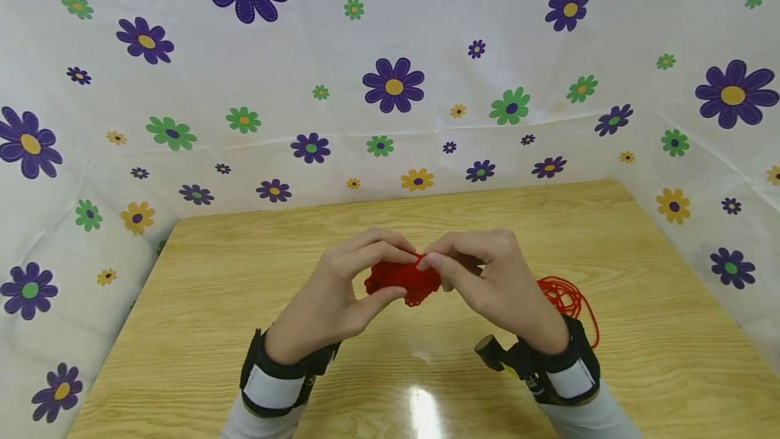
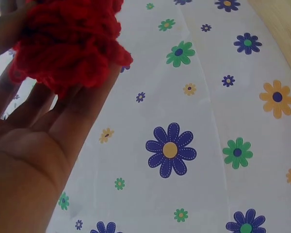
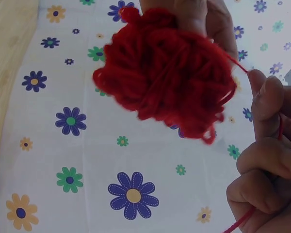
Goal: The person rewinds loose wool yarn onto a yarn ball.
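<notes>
A fuzzy bundle of red yarn [image 1: 405, 280] is held over the middle of the table by my left hand [image 1: 344, 283], its thumb below and fingers above. The left wrist view shows the wound yarn bundle [image 2: 72, 43] close up, with loops sticking out at its edges. My right hand [image 1: 484, 276] pinches a strand just right of the bundle. In the right wrist view that strand runs taut from the yarn bundle [image 3: 165, 73] to the right hand's fingertips [image 3: 266, 90], passes through the curled fingers and comes out below.
A loose coil of red yarn [image 1: 560, 297] lies on the wooden table [image 1: 244, 358] by the right wrist, one end trailing toward me. Black straps with cameras [image 1: 490, 352] circle both wrists. White flower-printed cloth [image 1: 274, 87] hangs behind and at both sides.
</notes>
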`<state>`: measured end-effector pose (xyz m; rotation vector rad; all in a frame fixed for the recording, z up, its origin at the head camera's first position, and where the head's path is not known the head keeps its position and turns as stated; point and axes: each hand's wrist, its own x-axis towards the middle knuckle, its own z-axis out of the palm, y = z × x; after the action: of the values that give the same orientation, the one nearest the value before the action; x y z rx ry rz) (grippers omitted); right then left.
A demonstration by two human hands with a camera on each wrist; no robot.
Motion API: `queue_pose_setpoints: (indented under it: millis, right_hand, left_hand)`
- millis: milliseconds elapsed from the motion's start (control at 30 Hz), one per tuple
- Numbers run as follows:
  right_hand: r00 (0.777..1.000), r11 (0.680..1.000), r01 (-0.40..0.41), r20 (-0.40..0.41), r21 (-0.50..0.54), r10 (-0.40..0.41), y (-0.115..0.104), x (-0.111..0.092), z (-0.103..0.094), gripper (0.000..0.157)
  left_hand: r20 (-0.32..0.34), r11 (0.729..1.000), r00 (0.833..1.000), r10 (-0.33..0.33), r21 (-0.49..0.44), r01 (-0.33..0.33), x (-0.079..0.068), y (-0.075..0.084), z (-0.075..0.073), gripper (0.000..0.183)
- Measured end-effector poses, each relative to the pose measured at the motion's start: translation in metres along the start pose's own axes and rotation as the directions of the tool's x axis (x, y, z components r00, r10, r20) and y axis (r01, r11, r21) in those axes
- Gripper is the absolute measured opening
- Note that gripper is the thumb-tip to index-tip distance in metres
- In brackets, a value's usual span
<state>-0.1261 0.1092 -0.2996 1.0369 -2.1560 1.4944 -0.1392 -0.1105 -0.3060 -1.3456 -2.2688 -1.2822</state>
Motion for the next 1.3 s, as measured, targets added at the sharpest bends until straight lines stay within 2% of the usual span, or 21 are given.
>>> queue_pose_setpoints:
  millis: [200,433,600,833,1033,1200,1300]
  right_hand:
    - [0.999,0.999,-0.024,-0.041,-0.026,0.022,0.009,0.006,-0.005,0.014]
    - [0.999,0.998,-0.023,-0.044,-0.051,0.021,0.014,0.010,-0.007,0.015]
    - [0.999,0.996,-0.049,-0.028,-0.073,0.047,0.018,0.011,-0.006,0.015]
    - [0.992,0.992,-0.117,0.031,-0.051,0.119,0.024,0.011,-0.001,0.017]
    - [0.988,0.985,-0.132,0.060,-0.111,0.139,0.023,0.007,0.003,0.019]
    - [0.984,0.976,-0.127,0.098,-0.177,0.146,0.022,0.004,0.008,0.013]
    - [0.978,0.969,-0.126,0.136,-0.215,0.157,0.018,0.002,0.012,0.012]
  left_hand:
    - [0.018,0.997,1.000,-0.005,-0.081,0.006,0.005,0.006,0.000,0.032]
    - [0.020,0.992,0.999,0.027,-0.126,-0.025,0.009,0.011,0.000,0.035]
    - [0.013,0.987,1.000,0.016,-0.157,-0.014,0.008,0.015,-0.001,0.038]
    - [-0.128,0.981,0.992,0.019,-0.189,-0.044,0.006,0.016,-0.005,0.044]
    - [-0.231,0.972,0.973,-0.002,-0.228,-0.052,0.003,0.015,-0.007,0.046]
    - [-0.314,0.969,0.948,-0.061,-0.248,-0.020,0.000,0.014,-0.007,0.045]
    - [-0.381,0.971,0.921,-0.080,-0.239,-0.014,-0.002,0.013,-0.007,0.044]
